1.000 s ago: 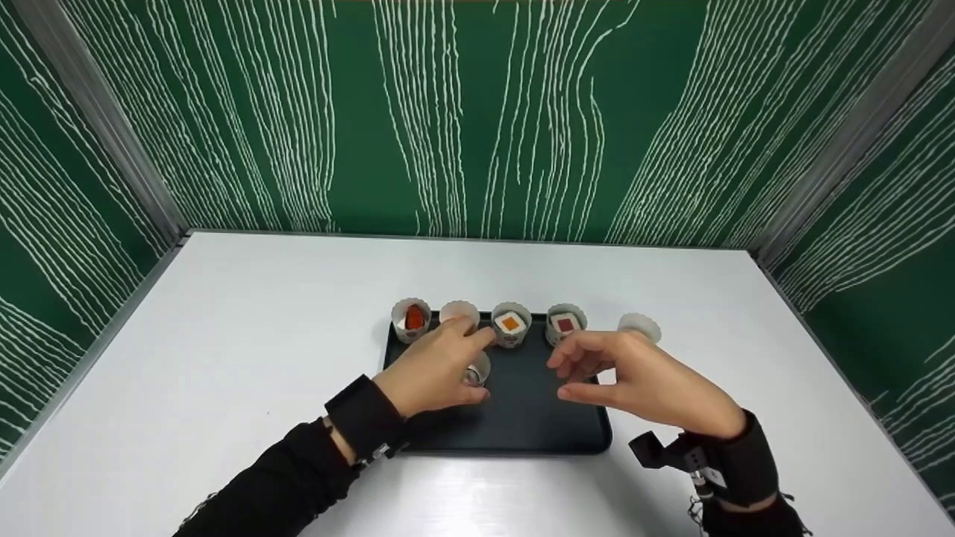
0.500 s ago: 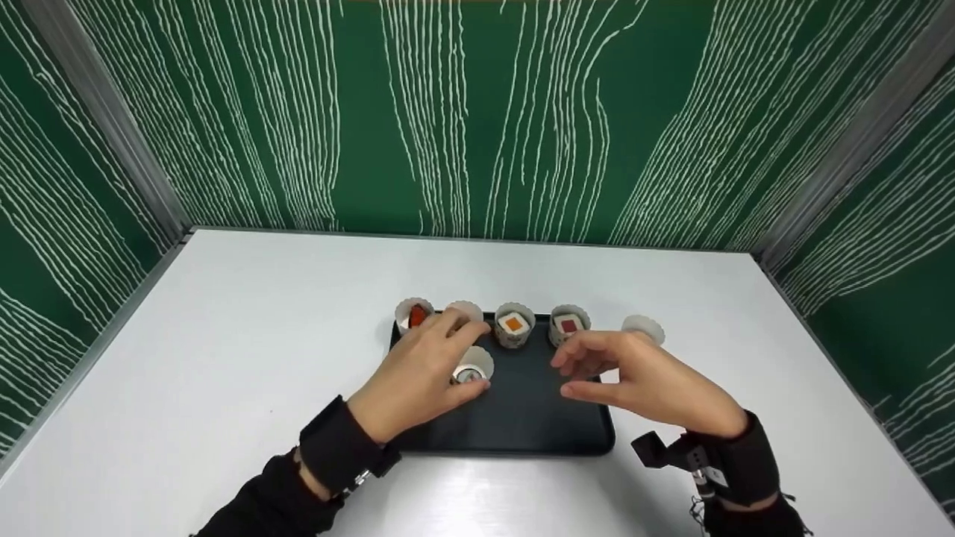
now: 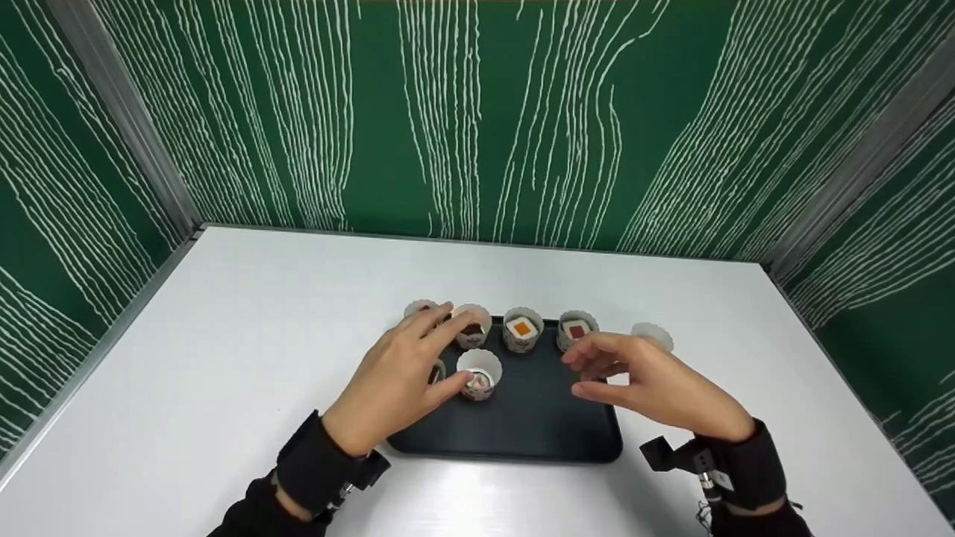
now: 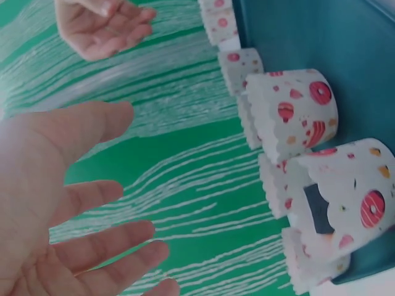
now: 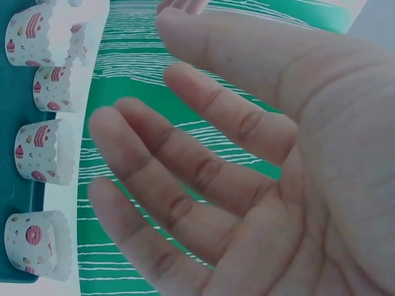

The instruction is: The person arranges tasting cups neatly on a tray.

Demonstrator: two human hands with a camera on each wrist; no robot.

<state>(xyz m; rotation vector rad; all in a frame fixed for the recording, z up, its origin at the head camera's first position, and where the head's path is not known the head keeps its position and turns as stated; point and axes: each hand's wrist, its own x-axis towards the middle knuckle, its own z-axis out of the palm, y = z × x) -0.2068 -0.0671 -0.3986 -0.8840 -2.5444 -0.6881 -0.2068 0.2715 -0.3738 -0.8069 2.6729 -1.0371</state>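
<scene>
My left hand [image 3: 403,373] is over the left side of a dark tray [image 3: 537,429], fingers spread and holding nothing. Its thumb overlaps the front paper cup [image 3: 485,364], which has a pale, pink-centred piece inside. Another front cup [image 4: 364,191], holding a dark-sided piece, is mostly hidden by that hand in the head view. Along the back stand a cup with a dark piece [image 3: 471,327], one with an orange-centred white piece [image 3: 521,327] and one with a red-centred white piece [image 3: 576,329]. My right hand [image 3: 649,377] hovers at the tray's right side, fingers loosely bent, holding nothing.
A further paper cup [image 3: 421,306] at the back left is partly covered by the left fingers. Beyond the tray's right edge, one more cup [image 3: 652,333] sits behind the right hand. The white table [image 3: 298,283] ends at green walls [image 3: 537,209] with white streaks.
My left hand has drawn left and spread its fingers, uncovering the front cup and the dark piece behind it. The right hand keeps its pose, and the head view has shifted slightly.
</scene>
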